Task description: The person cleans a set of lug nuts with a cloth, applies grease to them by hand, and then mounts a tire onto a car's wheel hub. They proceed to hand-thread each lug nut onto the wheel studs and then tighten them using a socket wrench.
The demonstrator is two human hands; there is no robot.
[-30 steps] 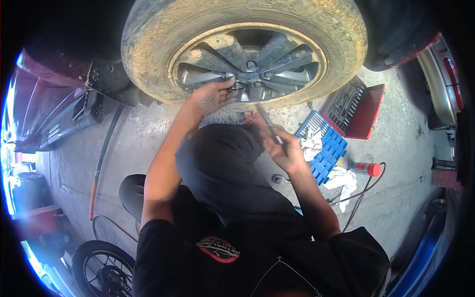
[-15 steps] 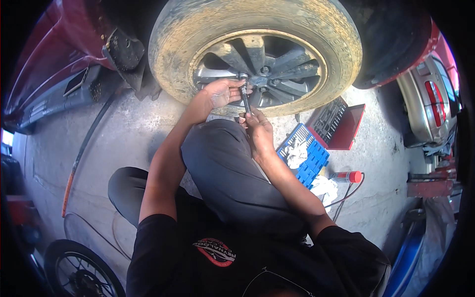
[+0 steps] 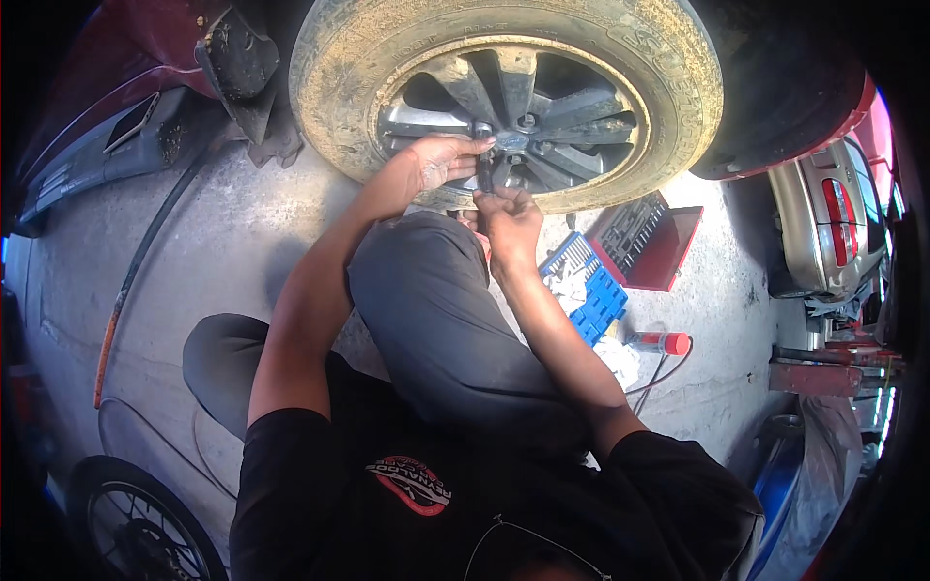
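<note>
A muddy car wheel (image 3: 523, 92) with a dark spoked rim stands in front of me. My left hand (image 3: 446, 163) reaches over the lower left of the rim, with thumb and fingers closed about the upper part of a slim ratchet wrench (image 3: 485, 174) beside the hub. The wrench points from the hub area down toward my knee; its far end is partly hidden by my fingers. My right hand (image 3: 511, 223) is wrapped round the lower end of its dark handle, just below the tire's edge. Lug nuts sit around the center cap (image 3: 511, 141).
To the right lie an open blue socket case (image 3: 598, 308) with a white rag on it, a red tool box (image 3: 668, 254) and a red-capped can (image 3: 664, 343). A hose (image 3: 145, 247) runs along the floor at left, above a spoked wheel (image 3: 140, 523). A parked car (image 3: 823, 228) stands far right.
My right hand has risen slightly toward the rim, and the wrench handle shows less between my hands. My left thumb now stretches farther toward the hub. The whole view has shifted a little.
</note>
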